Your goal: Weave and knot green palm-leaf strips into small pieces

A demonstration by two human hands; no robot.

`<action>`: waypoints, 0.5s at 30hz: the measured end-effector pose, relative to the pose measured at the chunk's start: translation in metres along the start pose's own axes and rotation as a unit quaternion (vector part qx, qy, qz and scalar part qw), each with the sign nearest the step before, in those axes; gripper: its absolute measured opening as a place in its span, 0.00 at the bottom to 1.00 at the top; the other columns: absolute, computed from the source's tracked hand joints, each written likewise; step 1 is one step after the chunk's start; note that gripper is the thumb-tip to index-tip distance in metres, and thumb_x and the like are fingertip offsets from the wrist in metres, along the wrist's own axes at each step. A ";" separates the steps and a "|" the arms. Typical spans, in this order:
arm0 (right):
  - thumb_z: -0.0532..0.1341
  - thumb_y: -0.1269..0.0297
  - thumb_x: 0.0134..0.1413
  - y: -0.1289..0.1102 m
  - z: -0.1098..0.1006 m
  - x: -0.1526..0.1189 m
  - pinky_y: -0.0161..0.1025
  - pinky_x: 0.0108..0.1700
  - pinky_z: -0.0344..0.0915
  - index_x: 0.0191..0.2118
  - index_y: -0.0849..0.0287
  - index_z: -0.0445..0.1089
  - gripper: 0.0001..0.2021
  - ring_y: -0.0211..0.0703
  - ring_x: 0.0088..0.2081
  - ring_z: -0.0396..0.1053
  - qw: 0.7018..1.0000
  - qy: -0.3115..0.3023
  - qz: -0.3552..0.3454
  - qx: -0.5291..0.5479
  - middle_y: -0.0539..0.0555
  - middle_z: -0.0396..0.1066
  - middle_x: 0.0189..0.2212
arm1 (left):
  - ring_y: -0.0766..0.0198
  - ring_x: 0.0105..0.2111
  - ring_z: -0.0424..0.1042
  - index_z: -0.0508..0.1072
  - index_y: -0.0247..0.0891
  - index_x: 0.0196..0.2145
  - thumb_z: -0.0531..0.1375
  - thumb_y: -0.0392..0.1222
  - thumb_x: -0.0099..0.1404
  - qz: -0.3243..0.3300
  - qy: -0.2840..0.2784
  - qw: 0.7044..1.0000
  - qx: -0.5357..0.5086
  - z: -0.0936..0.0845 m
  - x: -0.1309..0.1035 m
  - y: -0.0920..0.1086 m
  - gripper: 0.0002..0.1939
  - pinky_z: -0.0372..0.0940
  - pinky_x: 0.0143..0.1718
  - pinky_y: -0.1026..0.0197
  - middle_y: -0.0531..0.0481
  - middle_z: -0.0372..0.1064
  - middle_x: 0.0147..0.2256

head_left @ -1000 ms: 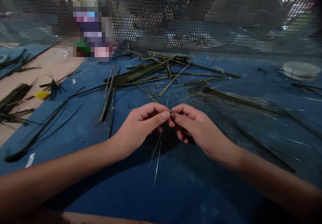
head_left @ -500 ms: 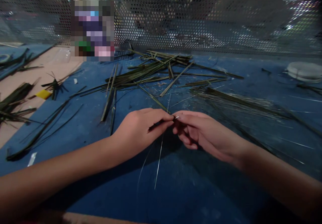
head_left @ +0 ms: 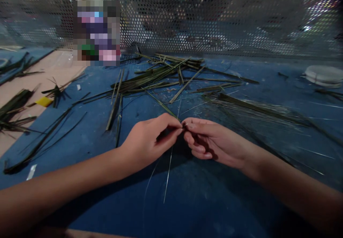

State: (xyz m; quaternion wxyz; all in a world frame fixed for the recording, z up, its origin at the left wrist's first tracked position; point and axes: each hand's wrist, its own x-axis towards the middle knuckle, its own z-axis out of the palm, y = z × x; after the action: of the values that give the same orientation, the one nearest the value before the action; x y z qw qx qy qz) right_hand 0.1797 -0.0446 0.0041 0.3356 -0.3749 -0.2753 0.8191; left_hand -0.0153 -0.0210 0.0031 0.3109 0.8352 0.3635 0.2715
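Note:
My left hand [head_left: 154,134] and my right hand [head_left: 211,140] meet fingertip to fingertip above the blue tabletop. Each is closed in a pinch of thumb and index finger. A narrow green leaf strip [head_left: 166,107] runs from the far side down to the pinched fingertips. One thin shiny wire [head_left: 168,173] passes behind the left fingertips and slants toward me, with a fainter strand beside it. A short pale bit of wire glints at the right thumb tip. The small dark spot between the fingertips is mostly hidden.
Long leaf strips [head_left: 150,75] lie piled ahead. Fine wires spread beside a dark leaf strip [head_left: 262,109] on the right. A round white lid-like item [head_left: 324,75] sits far right, a yellow piece [head_left: 44,101] at left. A perforated metal screen [head_left: 187,20] closes the back.
The left thumb and index finger have arched wider apart behind their pinch. Both hands have shifted very slightly left, still fingertip to fingertip.

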 end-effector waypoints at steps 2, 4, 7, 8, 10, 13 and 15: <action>0.59 0.64 0.58 0.003 0.004 0.001 0.26 0.17 0.53 0.32 0.59 0.65 0.06 0.28 0.18 0.57 1.000 0.016 -0.022 -0.010 0.47 0.68 0.24 | 0.71 0.25 0.67 0.69 0.38 0.38 0.56 0.44 0.66 -0.037 0.017 0.999 -0.023 0.001 0.000 0.001 0.08 0.59 0.28 0.68 0.54 0.71 0.30; 0.60 0.62 0.58 0.006 0.008 0.002 0.27 0.18 0.54 0.33 0.59 0.65 0.06 0.28 0.18 0.58 0.998 0.038 -0.051 -0.031 0.47 0.68 0.25 | 0.70 0.24 0.65 0.68 0.38 0.38 0.56 0.46 0.66 -0.074 0.023 0.995 -0.059 0.002 0.000 0.001 0.09 0.57 0.25 0.68 0.55 0.68 0.27; 0.60 0.61 0.58 0.012 0.011 0.004 0.28 0.18 0.56 0.35 0.57 0.65 0.06 0.29 0.18 0.60 0.986 0.078 -0.120 -0.088 0.46 0.69 0.25 | 0.70 0.24 0.64 0.67 0.38 0.36 0.56 0.46 0.66 -0.118 0.023 0.985 -0.123 0.004 0.001 0.003 0.08 0.57 0.24 0.67 0.55 0.67 0.26; 0.60 0.61 0.58 0.014 0.011 0.005 0.28 0.18 0.56 0.36 0.57 0.66 0.06 0.30 0.19 0.61 0.977 0.094 -0.147 -0.119 0.46 0.69 0.25 | 0.70 0.24 0.64 0.66 0.38 0.35 0.56 0.46 0.66 -0.130 0.019 0.980 -0.146 0.004 0.002 0.004 0.08 0.56 0.24 0.67 0.55 0.68 0.26; 0.59 0.61 0.59 0.016 0.010 0.005 0.29 0.20 0.58 0.37 0.56 0.67 0.05 0.31 0.20 0.62 0.953 0.128 -0.193 -0.193 0.46 0.68 0.24 | 0.71 0.23 0.63 0.65 0.37 0.34 0.56 0.44 0.66 -0.153 0.008 0.970 -0.190 0.005 0.004 0.006 0.07 0.56 0.24 0.67 0.55 0.68 0.25; 0.59 0.61 0.59 0.015 0.008 0.005 0.32 0.24 0.61 0.36 0.57 0.69 0.05 0.33 0.23 0.63 0.916 0.160 -0.228 -0.289 0.47 0.67 0.23 | 0.72 0.22 0.63 0.64 0.37 0.32 0.57 0.41 0.65 -0.174 -0.006 0.958 -0.229 0.003 0.008 0.010 0.06 0.55 0.23 0.68 0.56 0.67 0.23; 0.59 0.61 0.58 0.011 0.006 0.005 0.33 0.25 0.61 0.35 0.57 0.69 0.06 0.34 0.23 0.64 0.905 0.161 -0.228 -0.322 0.47 0.67 0.23 | 0.71 0.22 0.64 0.64 0.37 0.31 0.57 0.40 0.64 -0.175 -0.017 0.956 -0.236 0.001 0.010 0.011 0.06 0.56 0.24 0.67 0.56 0.66 0.22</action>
State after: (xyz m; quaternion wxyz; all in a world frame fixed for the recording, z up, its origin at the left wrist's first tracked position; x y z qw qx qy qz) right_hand 0.1685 -0.0494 -0.0024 0.4136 -0.5165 -0.5443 0.5156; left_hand -0.0041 -0.0192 0.0126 0.5479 0.6656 0.4245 0.2769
